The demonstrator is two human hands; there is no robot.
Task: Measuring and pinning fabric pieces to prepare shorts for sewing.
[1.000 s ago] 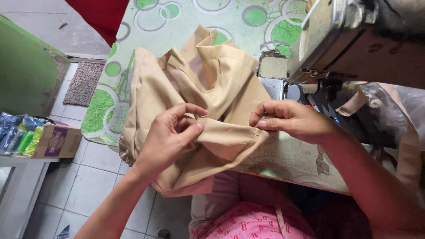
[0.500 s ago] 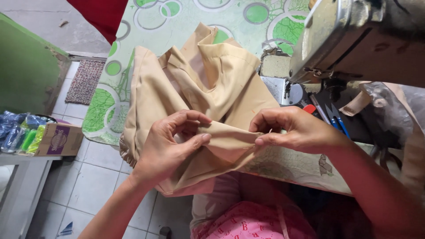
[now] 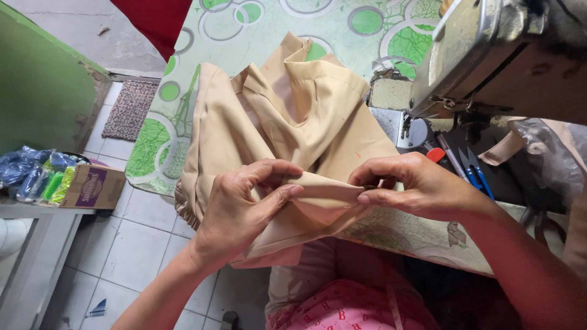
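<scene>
Both hands pinch one folded edge of smooth beige fabric (image 3: pixel 287 122): left hand (image 3: pixel 241 208) and right hand (image 3: pixel 416 186), at the near edge of the green-circled tablecloth (image 3: pixel 257 18), beside the metal sewing machine (image 3: pixel 489 55).

Probably a home tailoring corner: sewing machine (image 3: pixel 489 55), patterned tablecloth (image 3: pixel 257 24), tiled floor (image 3: pixel 122 244).

Pale tiled floor (image 3: pixel 128 244) down below, a small woven mat (image 3: pixel 129 110) by the green wall (image 3: pixel 43 104) on the left, red cloth (image 3: pixel 160 21) hanging far up top, daylight everywhere.
</scene>
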